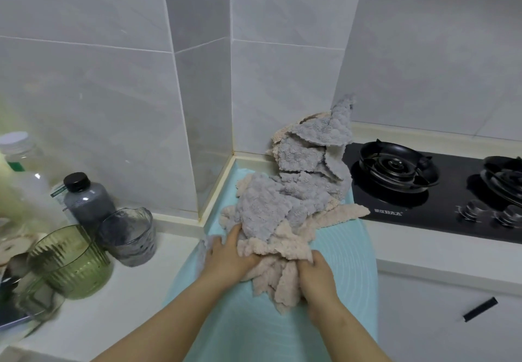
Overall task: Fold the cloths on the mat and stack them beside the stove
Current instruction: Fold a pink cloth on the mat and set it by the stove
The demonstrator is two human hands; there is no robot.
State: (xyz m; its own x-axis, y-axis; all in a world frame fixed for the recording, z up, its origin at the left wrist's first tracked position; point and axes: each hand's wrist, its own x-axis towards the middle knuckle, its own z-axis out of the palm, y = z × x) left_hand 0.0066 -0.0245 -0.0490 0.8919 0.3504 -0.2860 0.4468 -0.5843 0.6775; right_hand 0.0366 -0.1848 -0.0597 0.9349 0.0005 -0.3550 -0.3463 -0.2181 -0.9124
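Your teal mat (pixel 339 262) ran toward twelve o'clock, with the black gas stove (pixel 423 192) at two. Grey and beige cloths (pixel 282 200) lay heaped on the mat's far end. At the heap's six o'clock, your left hand (pixel 228 257) and right hand (pixel 319 279) gripped a beige cloth (pixel 271 245), fingers curled into it.

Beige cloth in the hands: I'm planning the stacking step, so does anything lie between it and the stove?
Yes: the heap of unfolded grey and beige cloths lies on the mat between the beige cloth and the stove. Nothing else visible does.
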